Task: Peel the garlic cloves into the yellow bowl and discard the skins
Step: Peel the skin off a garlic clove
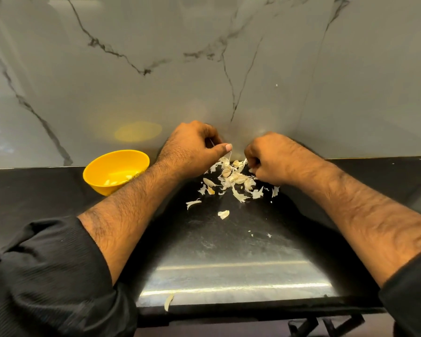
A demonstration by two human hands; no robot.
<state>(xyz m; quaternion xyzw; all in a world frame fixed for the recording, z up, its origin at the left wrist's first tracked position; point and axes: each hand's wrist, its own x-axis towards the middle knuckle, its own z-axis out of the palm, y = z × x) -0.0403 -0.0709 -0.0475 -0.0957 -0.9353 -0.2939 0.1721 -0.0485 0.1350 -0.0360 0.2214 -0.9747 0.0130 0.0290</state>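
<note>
Here both hands work over the garlic pile (233, 177): left hand (195, 149) pinches skin, right hand (267, 161) grips a clove

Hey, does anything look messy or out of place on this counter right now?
Yes. Garlic skins lie scattered across the black counter rather than in one heap, and one stray skin hangs at the counter's near edge, likely to fall.

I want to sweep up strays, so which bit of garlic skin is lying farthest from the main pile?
The skin at the counter's near edge, beside the left sleeve; every other loose piece lies much closer to the pile.
</note>
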